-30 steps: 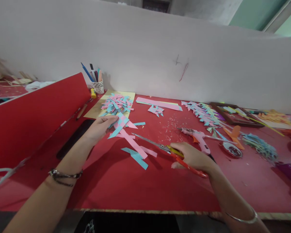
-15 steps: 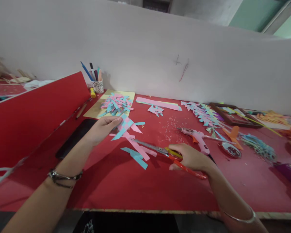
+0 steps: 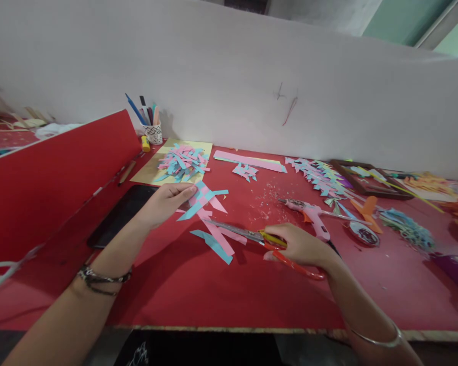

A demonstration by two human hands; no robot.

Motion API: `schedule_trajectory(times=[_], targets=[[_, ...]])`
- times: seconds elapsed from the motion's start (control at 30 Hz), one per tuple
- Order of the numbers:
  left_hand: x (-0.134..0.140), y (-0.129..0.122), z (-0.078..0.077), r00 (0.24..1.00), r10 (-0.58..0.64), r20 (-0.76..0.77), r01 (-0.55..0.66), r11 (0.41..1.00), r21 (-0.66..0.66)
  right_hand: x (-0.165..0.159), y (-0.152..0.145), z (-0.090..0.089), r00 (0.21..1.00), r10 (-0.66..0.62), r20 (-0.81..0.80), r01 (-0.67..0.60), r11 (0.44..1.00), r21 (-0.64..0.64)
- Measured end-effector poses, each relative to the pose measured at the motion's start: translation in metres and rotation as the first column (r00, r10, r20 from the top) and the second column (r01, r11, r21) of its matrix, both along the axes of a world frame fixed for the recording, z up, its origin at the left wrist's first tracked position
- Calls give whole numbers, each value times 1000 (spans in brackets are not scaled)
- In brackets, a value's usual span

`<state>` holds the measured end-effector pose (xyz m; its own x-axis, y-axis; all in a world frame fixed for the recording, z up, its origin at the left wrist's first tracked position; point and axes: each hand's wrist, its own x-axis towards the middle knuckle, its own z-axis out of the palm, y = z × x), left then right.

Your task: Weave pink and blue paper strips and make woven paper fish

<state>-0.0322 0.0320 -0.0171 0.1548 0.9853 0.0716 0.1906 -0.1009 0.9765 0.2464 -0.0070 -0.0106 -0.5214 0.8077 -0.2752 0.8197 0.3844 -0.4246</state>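
Observation:
Between the thumb and fingers of my left hand (image 3: 171, 201) is a woven piece of pink and blue paper strips (image 3: 202, 197), with loose strip ends sticking out. My right hand (image 3: 299, 246) grips scissors (image 3: 277, 240) with red and yellow handles. Their blades reach left to a pink strip (image 3: 218, 239) hanging from the woven piece; whether they are fully closed on it I cannot tell. Below lies a cut blue strip (image 3: 213, 246) on the red table. Just beyond the scissors rests a pink glue gun (image 3: 307, 211).
A pile of pink and blue paper pieces (image 3: 183, 161) covers a yellow sheet. Long pink strips (image 3: 250, 160) and a small woven piece (image 3: 245, 171) lie behind. A black phone (image 3: 116, 218) is at left by a red panel (image 3: 61, 178). At right are finished rows of woven paper (image 3: 316, 175) and a wooden tray (image 3: 397, 190).
The woven paper and my left hand have shifted slightly right. The scissor blades sit at the pink strip, nearly where they were, and look closer together.

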Motion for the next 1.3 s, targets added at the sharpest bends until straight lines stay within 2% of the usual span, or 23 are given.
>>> schedule_trajectory(times=[0.17,0.57,0.77,1.03,1.17,1.3], targets=[[3,-2,3,1000,-22,-7,22,1000,13,-1,0,2,1000,-1,9,1,1000,-5],[1,0,-1,1000,14,-1,-14,1000,-2,0,0,2,1000,9,0,-9,1000,-5],[-1,1,-2,1000,-20,0,20,1000,2,1,1,1,1000,12,4,-12,1000,-21],[1,-1,-3,999,-10,52,11,1000,-19,2,1,1,1000,9,4,-9,1000,-18],[1,1,-5,1000,20,15,-20,999,-34,2,1,2,1000,9,-2,-9,1000,-14],[-1,4,-9,1000,1,3,-1,999,-41,2,1,1,1000,3,0,-3,1000,-13]])
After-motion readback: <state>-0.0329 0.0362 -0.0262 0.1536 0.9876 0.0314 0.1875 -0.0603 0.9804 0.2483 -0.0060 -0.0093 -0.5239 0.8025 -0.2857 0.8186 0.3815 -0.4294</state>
